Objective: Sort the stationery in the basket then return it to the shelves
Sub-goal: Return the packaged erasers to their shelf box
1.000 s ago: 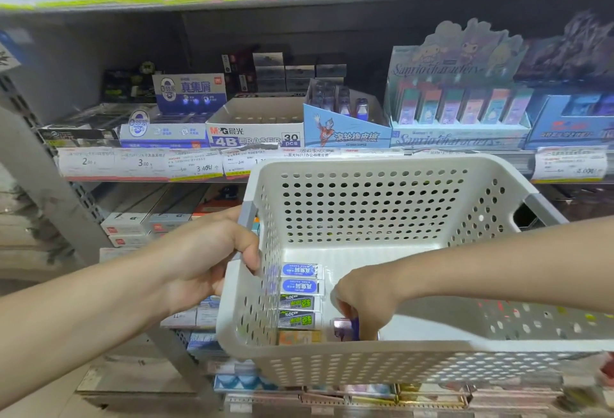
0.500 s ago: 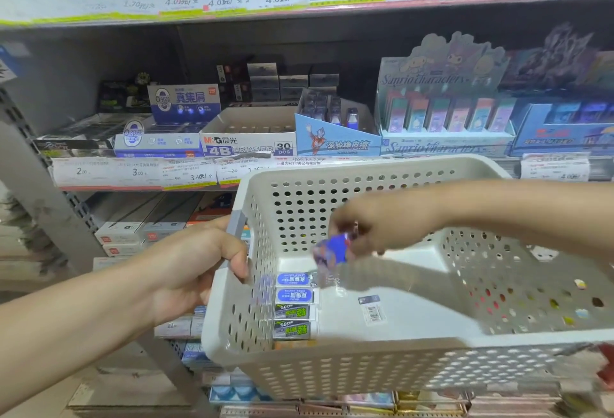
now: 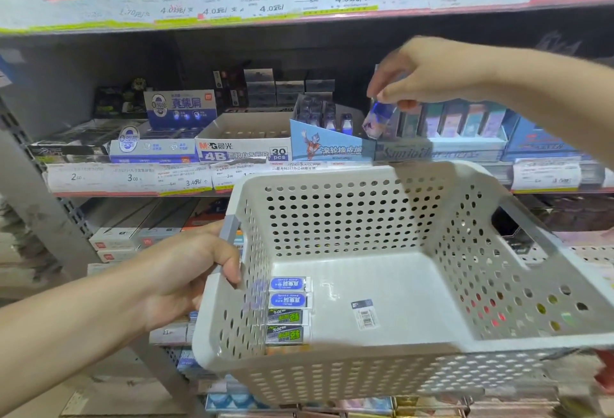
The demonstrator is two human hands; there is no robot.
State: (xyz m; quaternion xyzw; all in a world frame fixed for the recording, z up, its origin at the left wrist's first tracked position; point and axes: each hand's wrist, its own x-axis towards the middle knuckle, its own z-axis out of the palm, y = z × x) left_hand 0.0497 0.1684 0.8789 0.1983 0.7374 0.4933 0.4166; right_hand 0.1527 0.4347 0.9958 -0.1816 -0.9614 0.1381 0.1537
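My left hand (image 3: 186, 271) grips the grey handle on the left side of a white perforated basket (image 3: 349, 218), held in front of the shelves. Inside, along the left wall, lie several wrapped erasers (image 3: 288, 311), two blue and two green, in a row. My right hand (image 3: 422, 69) is raised above the basket at shelf height and pinches a small blue-and-clear packaged eraser (image 3: 378, 118). It hangs just right of the blue cartoon display box (image 3: 327, 145) that holds similar packs.
On the middle shelf stand an M&G 4B eraser carton (image 3: 244, 148), blue eraser boxes (image 3: 181, 108) to the left and a pastel character display (image 3: 465, 138) to the right. Price tags line the shelf edges. A barcode sticker (image 3: 365, 314) lies on the basket floor.
My right hand took the small blue pack from the basket floor and lifted it up and right to the middle shelf. The left hand kept its hold on the basket handle.
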